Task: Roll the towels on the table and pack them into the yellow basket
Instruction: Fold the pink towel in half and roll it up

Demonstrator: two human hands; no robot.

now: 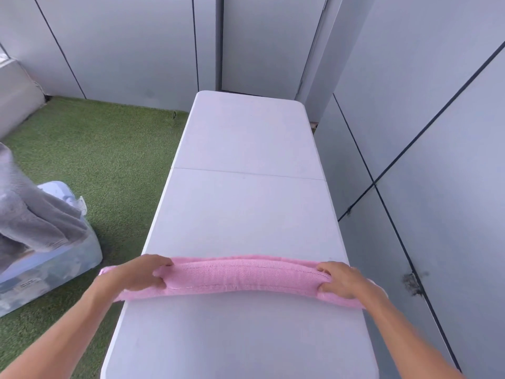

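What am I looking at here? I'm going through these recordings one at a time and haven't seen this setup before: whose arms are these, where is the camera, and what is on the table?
There is no machine: a person wears a wide-angle camera on the head, looking forward and down, so the two bare arms enter from the bottom edge. The left hand and the right hand each grip one end of a pink towel, which lies as a long roll across the white folding table. On the green turf to the left stands a clear plastic box with a grey towel draped over it. No yellow basket is in view.
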